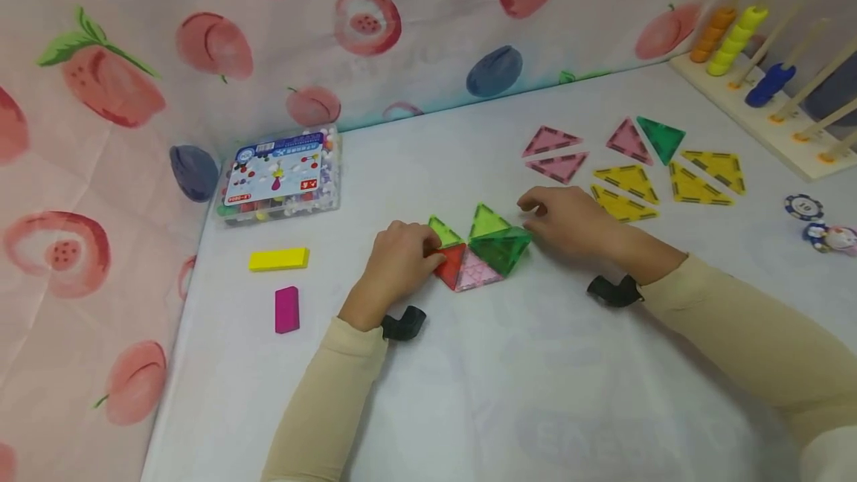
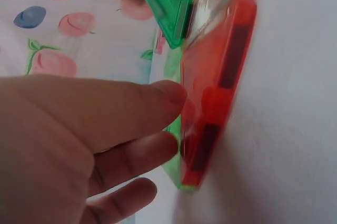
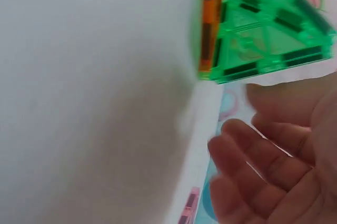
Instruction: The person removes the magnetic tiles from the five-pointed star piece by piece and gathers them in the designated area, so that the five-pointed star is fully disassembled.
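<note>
Translucent triangular magnetic tiles meet at their tips in a small cluster mid-table. A red tile [image 1: 451, 268], a pink tile [image 1: 476, 274] and two light green tiles [image 1: 487, 221] make up part of it. On its right side, green tiles [image 2: 169, 3] stand tilted up from the table. My left hand [image 1: 398, 260] touches the cluster's left side, its thumb tip against the red tile's edge and its fingers loosely bent by the light green one. Just right of the green tiles, my right hand [image 1: 569, 223] hovers with relaxed fingers and holds nothing.
Pink tiles [image 1: 557, 167], a green tile [image 1: 661, 139] and yellow tiles [image 1: 701, 184] lie behind the right hand. At the left are a bead box [image 1: 277, 173], a yellow block [image 1: 278, 259] and a magenta block [image 1: 286, 310]. A peg rack [image 1: 743, 95] stands back right, near a poker chip [image 1: 803, 207].
</note>
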Demonstrator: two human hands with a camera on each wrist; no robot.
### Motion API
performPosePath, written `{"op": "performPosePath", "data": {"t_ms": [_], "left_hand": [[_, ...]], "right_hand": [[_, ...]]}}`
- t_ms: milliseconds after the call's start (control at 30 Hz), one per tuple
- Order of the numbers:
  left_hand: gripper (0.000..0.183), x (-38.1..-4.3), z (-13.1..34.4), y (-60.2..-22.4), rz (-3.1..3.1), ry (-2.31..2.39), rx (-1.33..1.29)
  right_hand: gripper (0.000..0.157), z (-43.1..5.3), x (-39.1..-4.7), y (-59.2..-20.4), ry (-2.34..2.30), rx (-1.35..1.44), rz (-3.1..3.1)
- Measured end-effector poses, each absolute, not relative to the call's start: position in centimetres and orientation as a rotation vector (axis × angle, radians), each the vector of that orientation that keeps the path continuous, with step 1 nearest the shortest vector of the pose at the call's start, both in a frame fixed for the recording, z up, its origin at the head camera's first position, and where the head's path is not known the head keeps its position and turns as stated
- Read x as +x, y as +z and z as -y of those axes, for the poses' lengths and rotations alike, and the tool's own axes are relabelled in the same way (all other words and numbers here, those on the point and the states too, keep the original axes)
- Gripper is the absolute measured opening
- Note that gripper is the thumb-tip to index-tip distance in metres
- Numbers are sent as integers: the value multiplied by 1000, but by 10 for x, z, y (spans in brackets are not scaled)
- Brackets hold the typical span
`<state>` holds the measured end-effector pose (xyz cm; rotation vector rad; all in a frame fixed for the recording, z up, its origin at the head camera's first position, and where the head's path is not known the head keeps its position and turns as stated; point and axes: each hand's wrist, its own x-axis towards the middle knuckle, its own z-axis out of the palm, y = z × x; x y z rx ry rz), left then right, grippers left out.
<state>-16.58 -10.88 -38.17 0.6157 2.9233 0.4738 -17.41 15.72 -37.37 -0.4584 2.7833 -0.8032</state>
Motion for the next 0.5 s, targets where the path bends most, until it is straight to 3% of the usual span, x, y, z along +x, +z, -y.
{"op": "performPosePath", "data": {"t_ms": [233, 500], "left_hand": [[35, -168, 110, -384, -2799, 644, 716], [38, -167, 110, -385, -2731, 678, 719]], "right_hand": [[50, -158, -169, -367, -1006, -388, -2622], [44, -157, -172, -367, -1110, -343, -2523]]}}
